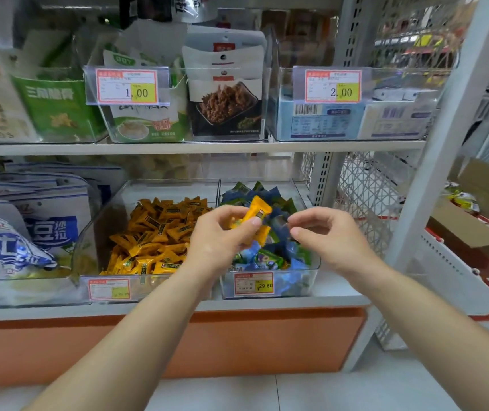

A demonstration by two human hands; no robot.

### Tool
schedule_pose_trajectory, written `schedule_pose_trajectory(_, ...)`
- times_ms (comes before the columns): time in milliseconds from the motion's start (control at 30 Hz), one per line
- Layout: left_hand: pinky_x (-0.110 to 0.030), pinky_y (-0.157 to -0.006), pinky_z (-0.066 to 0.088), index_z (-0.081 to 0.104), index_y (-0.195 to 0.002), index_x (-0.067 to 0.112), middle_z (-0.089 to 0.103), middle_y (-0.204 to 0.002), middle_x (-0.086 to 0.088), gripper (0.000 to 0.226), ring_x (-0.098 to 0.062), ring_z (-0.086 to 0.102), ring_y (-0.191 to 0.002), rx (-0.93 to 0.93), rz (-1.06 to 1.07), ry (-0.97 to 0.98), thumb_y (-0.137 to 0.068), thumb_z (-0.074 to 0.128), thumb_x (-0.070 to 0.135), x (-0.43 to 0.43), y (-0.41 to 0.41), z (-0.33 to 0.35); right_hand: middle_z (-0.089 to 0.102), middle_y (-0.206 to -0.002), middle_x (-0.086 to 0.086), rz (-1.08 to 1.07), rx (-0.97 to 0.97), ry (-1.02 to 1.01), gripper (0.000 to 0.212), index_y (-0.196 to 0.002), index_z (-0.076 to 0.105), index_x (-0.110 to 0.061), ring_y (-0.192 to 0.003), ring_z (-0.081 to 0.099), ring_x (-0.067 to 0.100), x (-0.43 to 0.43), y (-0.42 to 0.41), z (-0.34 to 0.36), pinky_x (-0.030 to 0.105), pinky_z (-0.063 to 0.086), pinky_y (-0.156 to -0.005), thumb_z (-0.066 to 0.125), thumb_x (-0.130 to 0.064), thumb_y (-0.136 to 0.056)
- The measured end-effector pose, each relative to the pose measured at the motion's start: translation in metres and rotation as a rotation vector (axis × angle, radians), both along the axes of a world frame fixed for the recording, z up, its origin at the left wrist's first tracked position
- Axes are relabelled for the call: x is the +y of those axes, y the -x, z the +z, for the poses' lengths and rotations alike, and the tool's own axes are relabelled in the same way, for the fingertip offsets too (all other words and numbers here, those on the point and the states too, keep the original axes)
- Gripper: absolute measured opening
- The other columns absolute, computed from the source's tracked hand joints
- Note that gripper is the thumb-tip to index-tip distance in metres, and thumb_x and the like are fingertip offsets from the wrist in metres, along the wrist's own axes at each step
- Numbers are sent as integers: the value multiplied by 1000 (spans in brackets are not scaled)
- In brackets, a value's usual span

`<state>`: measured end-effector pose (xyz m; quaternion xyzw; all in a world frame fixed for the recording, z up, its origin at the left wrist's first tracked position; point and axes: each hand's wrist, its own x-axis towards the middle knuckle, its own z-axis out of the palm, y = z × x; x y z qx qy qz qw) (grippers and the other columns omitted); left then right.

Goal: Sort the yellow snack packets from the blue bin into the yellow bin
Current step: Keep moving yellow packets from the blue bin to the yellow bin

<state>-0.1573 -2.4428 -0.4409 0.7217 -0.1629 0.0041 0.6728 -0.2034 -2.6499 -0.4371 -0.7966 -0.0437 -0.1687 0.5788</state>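
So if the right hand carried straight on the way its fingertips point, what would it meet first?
Probably the yellow packet that the left hand pinches: the right hand points its curled fingers leftward at it, over the blue bin. Depth is unclear from one view.

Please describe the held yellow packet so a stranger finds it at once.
On the lower shelf, find the right-hand clear bin of blue and green packets. Above it the left hand pinches the yellow packet, alone bright yellow against those blue wrappers.

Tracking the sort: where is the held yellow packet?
Head view, centre: the yellow packet is pinched in the left hand over the blue bin, beside the yellow bin.
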Motion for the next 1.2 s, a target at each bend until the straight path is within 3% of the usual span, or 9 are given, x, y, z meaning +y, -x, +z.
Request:
schedule_pose_trajectory(100, -26, -72, 55, 68, -103, 35, 70, -87, 11, 23, -8, 68, -83, -190, 298, -266, -82, 79, 36, 32, -22, 2, 74, -77, -7, -81, 64, 95, 15, -82, 75, -26, -72, 68, 7, -12, -9, -10, 25, 53, -67, 73, -11, -85)
schedule_pose_trajectory(233, -34, -90, 49, 57, -131, 32, 66, -119, -1, 48, -23, 61, -113, -205, 488, -532, -87, 74, 40, 65, -44, 1, 70, -78, -11, -187, 5, 393, 14, -83, 70, -28, -74, 63, 2, -21, -17, -24, 26, 49, -70, 69, -15, -86)
schedule_pose_trajectory(300, -41, -97, 46, 49, -140, 28, 60, -133, -7, 60, -28, 54, -124, -213, 504, -688, -87, 72, 43, 69, -46, -3, 65, -92, -10, -260, -75, 608, 16, -98, 67, -28, -85, 60, 8, -31, -21, -27, 28, 46, -74, 65, -18, -85)
schedule_pose_trajectory(400, -33, -92, 44, 58, -131, 27, 63, -127, 0, 43, -21, 55, -120, -345, 497, -702, -90, 68, 39, 51, -39, -2, 61, -106, -3, -330, 51, 571, 38, -123, 60, -19, -91, 57, 14, -49, -26, -32, 28, 42, -76, 66, -28, -87)
schedule_pose_trajectory(500, -25, -87, 47, 65, -116, 30, 66, -112, 11, 26, -8, 59, -104, -571, 348, -749, -90, 67, 33, 8, -25, -4, 66, -105, -3, -230, 196, 566, 51, -134, 55, -15, -89, 61, 12, -53, -27, -43, 26, 43, -76, 68, -35, -89)
schedule_pose_trajectory(633, -31, -91, 54, 68, -116, 27, 69, -112, 11, 27, -5, 62, -102, -541, -36, -811, -90, 69, 31, -53, -27, -12, 57, -85, -30, -127, 170, 524, 42, -131, 60, -24, -78, 57, -13, -57, -24, -56, 8, 39, -64, 68, -32, -90)
schedule_pose_trajectory(800, -34, -87, 51, 53, -136, 29, 59, -128, 6, 70, -16, 57, -113, -520, -254, -1166, -75, 75, 56, -95, -55, -22, 67, -117, -9, -75, 131, 517, 47, -137, 56, -24, -108, 60, 13, -59, -23, -59, 20, 39, -83, 66, -30, -92)
schedule_pose_trajectory(1000, -35, -69, 52, 69, -103, 29, 69, -95, 6, 48, -20, 62, -85, -570, -344, -1343, -75, 68, 68, -101, -65, -38, 62, -101, -16, -32, 72, 516, 37, -129, 63, -24, -80, 53, -4, -62, -23, -62, 4, 36, -67, 66, -24, -92)
schedule_pose_trajectory(1200, -32, -78, 52, 67, -115, 23, 71, -109, 2, 52, -21, 65, -97, -414, -330, -1235, -73, 82, 49, -93, -73, -27, 64, -124, -3, -9, 106, 518, 45, -137, 57, -23, -110, 59, 17, -63, -23, -62, 22, 41, -84, 65, -29, -93)
